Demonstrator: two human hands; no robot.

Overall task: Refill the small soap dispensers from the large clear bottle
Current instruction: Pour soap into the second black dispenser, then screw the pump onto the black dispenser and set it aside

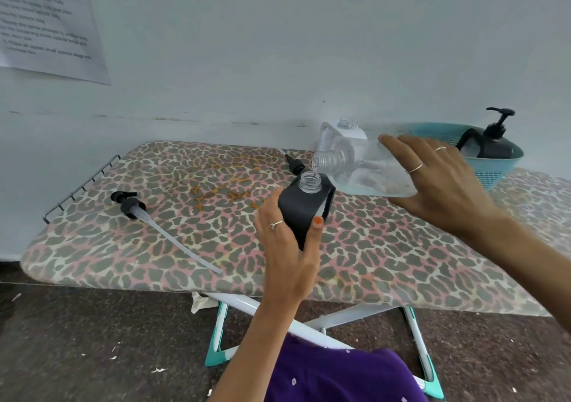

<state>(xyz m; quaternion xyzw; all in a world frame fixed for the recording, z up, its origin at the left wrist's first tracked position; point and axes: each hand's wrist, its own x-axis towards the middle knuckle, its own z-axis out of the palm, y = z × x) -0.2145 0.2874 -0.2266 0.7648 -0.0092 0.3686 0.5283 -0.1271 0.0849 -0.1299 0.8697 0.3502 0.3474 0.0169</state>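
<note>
Pouring is the step in hand, at the centre right of the frame. The right hand (pixel 438 179) grips the large clear plastic bottle (pixel 367 166) from above, fingers spread and curled over its body, and holds it tipped nearly level with its threaded mouth pointing left, just above the open neck of the small black square dispenser (pixel 304 213). The left hand (pixel 285 244) clasps that dispenser round its lower body, thumb on the near face, and holds it tilted on the leopard-print ironing board (pixel 154 247). A little liquid lies in the low side of the clear bottle; whether any is flowing cannot be told.

Recommendation: keep the two mouths aligned and close, raise the base of the clear bottle slowly, and hold the dispenser steady, since both necks are narrow and a spill onto the fabric seems likely.

A black pump head with a long clear tube (pixel 133 208) lies at centre left. A white handled dispenser (pixel 336 133) stands uncapped behind. A teal basket (pixel 500 166) at the right holds another black pump dispenser (pixel 491 145).
</note>
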